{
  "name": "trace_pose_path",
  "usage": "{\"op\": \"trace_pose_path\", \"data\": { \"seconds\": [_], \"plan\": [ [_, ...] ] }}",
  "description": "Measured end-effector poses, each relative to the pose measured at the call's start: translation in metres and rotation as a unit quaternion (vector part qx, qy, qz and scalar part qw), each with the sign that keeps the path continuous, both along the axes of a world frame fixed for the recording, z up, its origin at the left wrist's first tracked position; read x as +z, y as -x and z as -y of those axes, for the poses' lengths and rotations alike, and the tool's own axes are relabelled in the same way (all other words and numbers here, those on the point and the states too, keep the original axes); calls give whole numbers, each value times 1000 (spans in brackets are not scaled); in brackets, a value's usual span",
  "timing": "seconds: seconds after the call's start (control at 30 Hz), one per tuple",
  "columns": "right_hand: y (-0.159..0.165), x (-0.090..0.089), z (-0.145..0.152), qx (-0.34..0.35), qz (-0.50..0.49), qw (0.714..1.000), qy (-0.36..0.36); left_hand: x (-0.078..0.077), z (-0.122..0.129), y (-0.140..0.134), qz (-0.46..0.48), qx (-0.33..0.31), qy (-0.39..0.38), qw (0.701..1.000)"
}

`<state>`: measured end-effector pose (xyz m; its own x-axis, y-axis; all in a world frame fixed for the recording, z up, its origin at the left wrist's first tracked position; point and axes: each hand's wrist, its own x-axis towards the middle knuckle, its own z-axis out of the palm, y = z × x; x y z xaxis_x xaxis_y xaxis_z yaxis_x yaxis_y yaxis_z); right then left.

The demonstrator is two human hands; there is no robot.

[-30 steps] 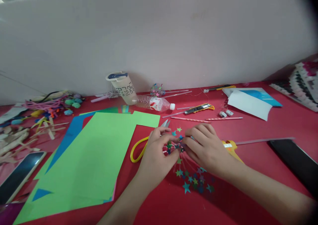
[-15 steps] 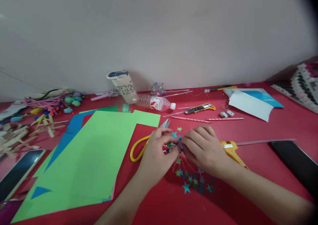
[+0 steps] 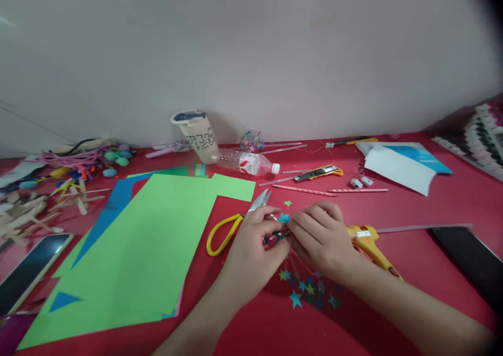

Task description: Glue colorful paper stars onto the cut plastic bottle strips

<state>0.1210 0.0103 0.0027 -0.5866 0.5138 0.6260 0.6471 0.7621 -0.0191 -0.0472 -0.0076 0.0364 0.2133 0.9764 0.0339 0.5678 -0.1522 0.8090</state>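
Note:
My left hand (image 3: 253, 248) curls its fingers around a clear plastic piece with coloured stars (image 3: 272, 239), much of it hidden by the hands. On its other side my right hand (image 3: 325, 238) is pinched closed against the piece, fingertips meeting those of the left. Thin clear strands seem to spread below the hands. Small loose-looking stars (image 3: 296, 299) in blue, green and purple show just below, on or above the red table. Yellow-handled scissors (image 3: 220, 236) lie partly behind my left hand, blades slightly apart. A yellow glue gun (image 3: 367, 242) rests beyond my right wrist.
Green paper sheets (image 3: 137, 261) cover the left side, near a phone (image 3: 31, 272). Toward the wall stand a cup (image 3: 202, 141), a lying plastic bottle (image 3: 251, 163) and a star-covered clear ball (image 3: 251, 141). A utility knife (image 3: 319, 173) and pencils (image 3: 304, 190) lie ahead; a black object (image 3: 467, 256) sits right.
Both hands have shifted slightly, and the fingers have turned the starred piece a little. More of the scissors and the glue gun shows now.

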Motion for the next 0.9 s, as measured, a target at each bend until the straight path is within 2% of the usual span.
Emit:
{"op": "trace_pose_path", "data": {
  "seconds": [0.37,0.6,0.9],
  "plan": [
    [-7,10,1,-5,-13,999,40,3,-1,3,-68,35,-19,997],
    [-17,27,5,22,-95,976,195,3,-3,6,-61,31,-27,997],
    [-26,31,0,-2,-128,972,199,9,-5,11,-56,42,-26,997]
  ]
}}
